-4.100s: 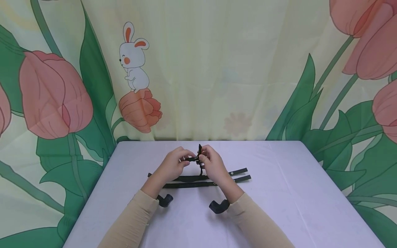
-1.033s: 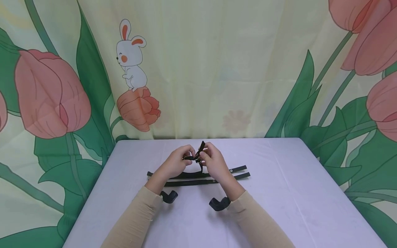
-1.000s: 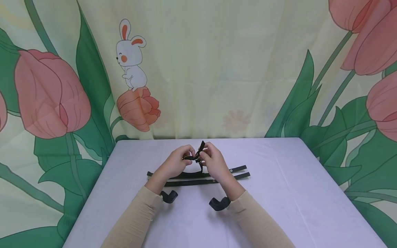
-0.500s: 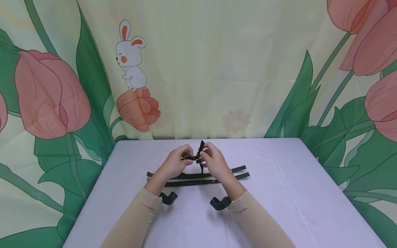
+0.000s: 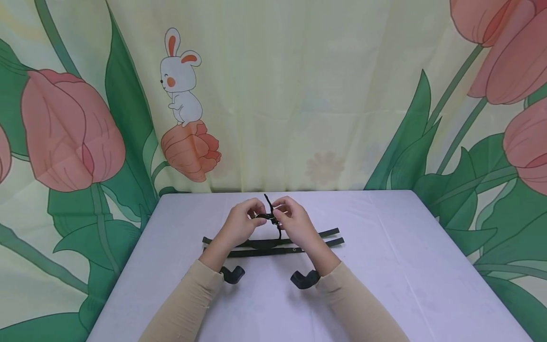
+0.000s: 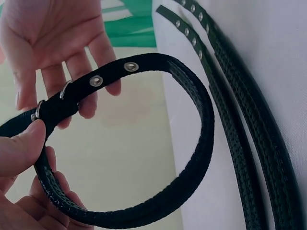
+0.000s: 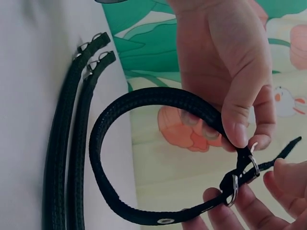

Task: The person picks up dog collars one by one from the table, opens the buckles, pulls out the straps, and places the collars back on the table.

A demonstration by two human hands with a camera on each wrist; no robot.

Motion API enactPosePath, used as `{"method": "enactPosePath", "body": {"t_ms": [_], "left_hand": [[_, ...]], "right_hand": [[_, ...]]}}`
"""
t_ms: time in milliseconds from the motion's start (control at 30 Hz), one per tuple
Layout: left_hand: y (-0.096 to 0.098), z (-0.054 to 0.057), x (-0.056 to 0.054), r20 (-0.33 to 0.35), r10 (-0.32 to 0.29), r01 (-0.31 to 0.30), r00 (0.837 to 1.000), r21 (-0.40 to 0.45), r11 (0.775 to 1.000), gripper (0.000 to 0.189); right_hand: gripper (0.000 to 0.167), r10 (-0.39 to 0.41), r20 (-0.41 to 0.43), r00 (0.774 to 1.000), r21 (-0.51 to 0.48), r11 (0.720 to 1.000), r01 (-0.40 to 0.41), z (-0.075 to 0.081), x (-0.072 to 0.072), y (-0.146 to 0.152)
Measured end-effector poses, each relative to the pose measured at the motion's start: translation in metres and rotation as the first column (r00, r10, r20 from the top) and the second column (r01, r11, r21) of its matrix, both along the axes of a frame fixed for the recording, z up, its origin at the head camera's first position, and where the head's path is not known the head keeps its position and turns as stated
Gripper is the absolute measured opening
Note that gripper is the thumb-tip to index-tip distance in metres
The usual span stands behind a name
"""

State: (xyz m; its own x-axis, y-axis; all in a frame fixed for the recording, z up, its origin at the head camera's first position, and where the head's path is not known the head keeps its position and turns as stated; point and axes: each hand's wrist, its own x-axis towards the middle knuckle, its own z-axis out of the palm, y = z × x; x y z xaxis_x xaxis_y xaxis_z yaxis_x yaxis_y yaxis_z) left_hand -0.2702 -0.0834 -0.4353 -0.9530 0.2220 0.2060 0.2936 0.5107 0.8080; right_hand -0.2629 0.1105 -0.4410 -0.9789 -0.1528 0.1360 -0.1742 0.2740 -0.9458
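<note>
In the wrist views a black collar (image 6: 208, 124) with metal eyelets hangs as a loop off the table. Its strap tail (image 7: 288, 149) passes through the metal buckle (image 7: 255, 165) and sticks out beyond; a D-ring (image 7: 233, 191) sits beside the buckle. My left hand (image 5: 241, 223) pinches the band at the buckle, thumb in front. The right hand (image 5: 295, 221) holds the eyelet side, its fingers behind the band and its thumb near the tail. Behind and below the hands, two similar black collars (image 5: 335, 242) lie stretched out side by side, partly hidden by the forearms.
A white-covered table (image 5: 384, 266) bears everything. Behind it hangs a curtain (image 5: 342, 95) printed with tulips and a rabbit. Curved black pieces (image 5: 232, 274) show at both wrists, just above the tabletop.
The strap tail, which leaned right above the buckle a second ago, now leans left and looks thinner. Both hands keep their places with small shifts. The collars on the table lie as before.
</note>
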Motion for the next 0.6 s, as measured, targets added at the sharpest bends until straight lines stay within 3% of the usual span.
{"method": "enactPosePath", "body": {"t_ms": [367, 600], "left_hand": [[-0.0051, -0.0024, -0.0022, -0.038, 0.036, -0.034, 0.999, 0.067, 0.997, 0.02], [-0.0058, 0.0005, -0.0009, -0.049, 0.04, -0.035, 0.998, 0.097, 0.995, 0.019]], "right_hand": [[0.032, 0.027, 0.015, 1.0, -0.057, 0.998, -0.026, -0.0052, -0.0039, 0.0085], [0.036, 0.016, 0.007, 1.0, -0.026, 1.0, -0.016, -0.0051, -0.005, 0.0098]]}}
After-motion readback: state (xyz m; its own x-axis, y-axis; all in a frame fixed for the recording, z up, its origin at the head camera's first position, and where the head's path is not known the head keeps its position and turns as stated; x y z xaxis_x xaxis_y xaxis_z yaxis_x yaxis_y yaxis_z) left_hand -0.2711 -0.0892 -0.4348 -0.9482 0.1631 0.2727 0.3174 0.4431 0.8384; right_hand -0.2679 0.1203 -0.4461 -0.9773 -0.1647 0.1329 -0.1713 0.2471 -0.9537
